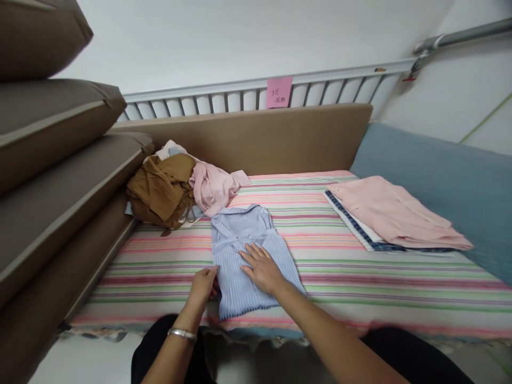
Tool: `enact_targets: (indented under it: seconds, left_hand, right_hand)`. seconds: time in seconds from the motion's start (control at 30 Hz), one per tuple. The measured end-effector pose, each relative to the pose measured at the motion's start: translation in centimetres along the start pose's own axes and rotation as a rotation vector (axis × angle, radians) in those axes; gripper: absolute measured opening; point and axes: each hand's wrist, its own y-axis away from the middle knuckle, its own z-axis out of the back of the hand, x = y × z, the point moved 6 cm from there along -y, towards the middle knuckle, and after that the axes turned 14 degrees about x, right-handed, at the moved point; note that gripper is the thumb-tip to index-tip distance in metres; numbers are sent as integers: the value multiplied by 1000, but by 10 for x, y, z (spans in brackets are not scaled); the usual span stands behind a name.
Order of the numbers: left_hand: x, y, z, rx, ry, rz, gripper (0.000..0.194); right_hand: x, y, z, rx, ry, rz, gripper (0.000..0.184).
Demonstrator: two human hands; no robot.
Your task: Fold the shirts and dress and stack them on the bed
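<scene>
A blue-and-white striped shirt (240, 282) lies folded on the striped bedsheet (324, 272), its collar end pointing away from me. My right hand (262, 269) rests flat on the middle of the shirt with fingers spread. At the shirt's left edge, my left hand (206, 282) pinches the fabric between thumb and fingers; some of its fingertips are hidden. A silver bracelet (182, 334) circles my left wrist.
A heap with a brown garment (162, 186) and a pink garment (214, 186) sits at the back left. Folded clothes with a pink one on top (394, 210) lie at right. Stacked brown cushions (68, 176) rise on the left. Behind stands a brown padded board (280, 138).
</scene>
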Motion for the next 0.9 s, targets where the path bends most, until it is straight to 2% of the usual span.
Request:
enact_targets:
  seconds: [0.07, 0.27, 0.47, 0.6, 0.63, 0.7, 0.8, 0.9]
  left_hand:
    - [-6, -1, -3, -40, -60, -22, 35]
    - [-20, 3, 0, -278, -320, -97, 20]
    - [-18, 10, -11, -322, -588, 11, 22]
    - [-22, 19, -11, -344, -691, 35, 24]
    - [-26, 23, -11, -360, -710, -2, 24]
    - [-39, 31, -17, -380, -756, -177, 22]
    - [-58, 40, -44, -307, -845, -505, 22]
    - [-60, 37, -71, -248, -926, -624, 25]
  right_hand:
    - [0, 1, 1, -5, -1, 3, 51]
    - [-1, 0, -1, -6, -19, 5, 52]
    - [-2, -1, -2, -24, -22, -2, 53]
    - [-1, -1, -1, -22, -22, 0, 53]
    - [-1, 0, -1, -22, -25, -1, 53]
    - [0, 0, 0, -29, -31, 0, 53]
    - [0, 1, 0, -51, -45, 6, 52]
    - [1, 0, 1, -62, -64, 12, 50]
